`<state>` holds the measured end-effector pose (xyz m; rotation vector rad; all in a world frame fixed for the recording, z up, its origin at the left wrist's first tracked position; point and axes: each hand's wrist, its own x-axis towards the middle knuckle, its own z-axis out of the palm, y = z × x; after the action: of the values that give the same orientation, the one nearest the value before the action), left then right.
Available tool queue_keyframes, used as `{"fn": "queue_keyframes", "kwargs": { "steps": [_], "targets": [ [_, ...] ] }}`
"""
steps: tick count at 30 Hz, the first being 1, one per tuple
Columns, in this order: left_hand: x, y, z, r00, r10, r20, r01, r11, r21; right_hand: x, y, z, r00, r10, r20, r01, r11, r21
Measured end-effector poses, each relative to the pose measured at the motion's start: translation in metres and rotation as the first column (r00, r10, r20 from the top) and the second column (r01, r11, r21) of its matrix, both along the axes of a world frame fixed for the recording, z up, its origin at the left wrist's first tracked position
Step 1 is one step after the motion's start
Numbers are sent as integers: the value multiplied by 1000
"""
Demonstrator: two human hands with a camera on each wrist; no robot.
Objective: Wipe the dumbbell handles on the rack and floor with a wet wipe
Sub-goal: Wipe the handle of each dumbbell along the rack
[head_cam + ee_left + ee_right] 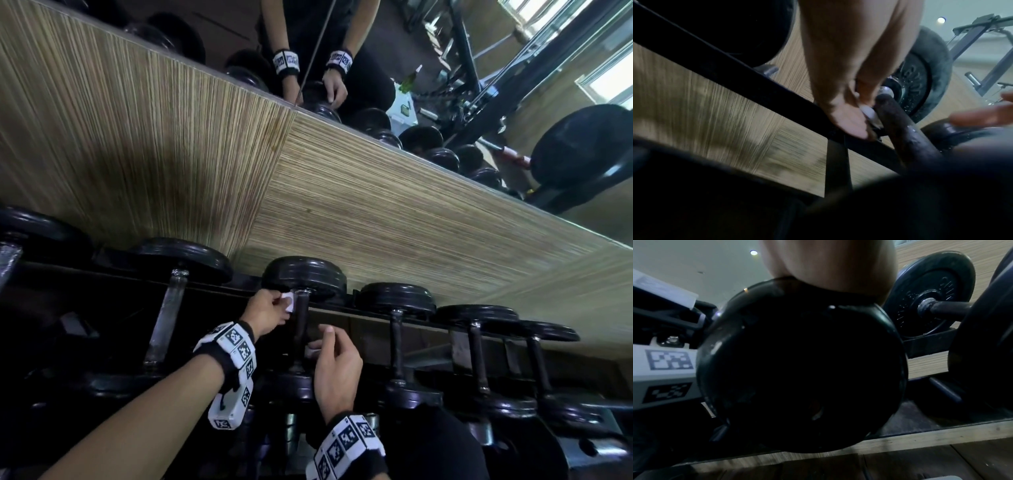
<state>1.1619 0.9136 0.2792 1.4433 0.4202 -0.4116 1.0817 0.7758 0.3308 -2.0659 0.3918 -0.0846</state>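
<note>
Black dumbbells lie in a row on a dark rack (376, 317). My left hand (269, 310) pinches a white wet wipe (289, 301) against the top end of one dark handle (301, 330), just under its far weight (305, 275). The left wrist view shows the same pinch, with the wet wipe (869, 113) against the handle (906, 134). My right hand (337, 363) sits lower on that handle, its fingers curled toward it with a white bit of wipe (311, 353) at the fingertips. In the right wrist view the near weight (801, 366) hides the fingers.
More dumbbells lie either side on the rack: one with a pale steel handle (168, 318) to the left, several smaller ones (397, 346) to the right. A wood-grain wall panel (342, 192) rises behind, with a mirror (411, 68) above it reflecting gym machines.
</note>
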Motion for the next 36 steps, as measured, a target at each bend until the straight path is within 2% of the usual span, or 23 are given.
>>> {"fn": "queue_keyframes", "kwargs": {
  "steps": [2, 4, 7, 11, 14, 18, 20, 23, 25, 27, 29, 32, 34, 36],
  "targets": [
    [6, -2, 9, 994, -108, -14, 106, 988, -114, 1, 0, 2, 1000, 0, -13, 0, 1000, 15],
    [7, -2, 13, 994, -106, -5, 105, 987, -120, 1, 1, 2, 1000, -4, -24, 5, 1000, 29],
    [2, -3, 4, 990, -67, 120, 57, 994, 88, 1, 1, 1, 999, -7, -33, 8, 1000, 29],
    [-20, -8, -1, 932, -111, 344, -40, 913, 405, 1, 0, 1, 999, 2, -34, -1, 1000, 16],
    [-34, -13, 9, 888, -87, 451, -150, 873, 464, 1, 0, 2, 999, 11, -43, -11, 1000, 6],
    [-41, -15, 12, 841, -227, 491, -87, 839, 537, 1, -1, 0, 998, 10, -55, -11, 1000, -6],
    [-43, -14, 12, 845, -226, 485, -50, 869, 491, 1, -1, 0, 998, 11, -63, -11, 1000, -5],
    [-48, -10, 11, 864, -22, 503, -196, 905, 376, 1, 0, 1, 997, 8, -72, -7, 1000, 17],
    [-44, -8, -2, 913, 61, 404, -239, 882, 407, 1, 1, 2, 998, 4, -69, -2, 1000, 24],
    [-32, -7, -11, 969, 48, 243, -147, 902, 405, 1, 0, 2, 998, 3, -68, -1, 1000, 26],
    [-20, -11, -11, 988, 45, 149, -81, 966, 245, 1, 0, 2, 997, 1, -71, 1, 999, 32],
    [-13, -15, -1, 986, 115, 121, -122, 991, 59, 1, 0, 3, 998, 0, -69, 2, 1000, 31],
    [-14, -12, 1, 973, 136, 184, -162, 978, 129, 1, -1, 2, 998, 6, -65, -4, 999, 35],
    [-18, -10, 1, 950, 103, 294, -185, 947, 264, 1, -1, 1, 998, 7, -62, -5, 999, 33]
  ]
}}
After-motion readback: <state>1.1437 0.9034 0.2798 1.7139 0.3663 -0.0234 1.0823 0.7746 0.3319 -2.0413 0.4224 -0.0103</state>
